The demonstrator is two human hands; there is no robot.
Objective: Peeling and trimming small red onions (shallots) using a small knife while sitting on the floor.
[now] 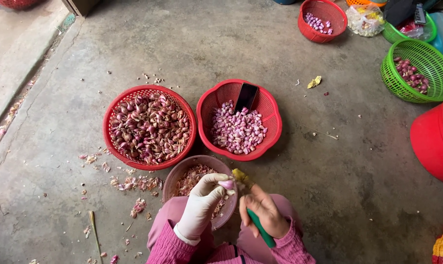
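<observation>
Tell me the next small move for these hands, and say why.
Probably drop the shallot into the basket of peeled shallots. The gloved left hand pinches it and it looks pale and skinless, the right hand holds a green-handled knife beside it, and the peels bowl sits beneath.

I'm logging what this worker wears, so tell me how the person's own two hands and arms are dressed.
The left hand wears a whitish, close-fitting glove reaching just past the wrist. The right hand is bare, with no glove. Both arms are covered by pink long sleeves in a knitted-looking fabric, with a paler cuff band visible at the left wrist.
</observation>
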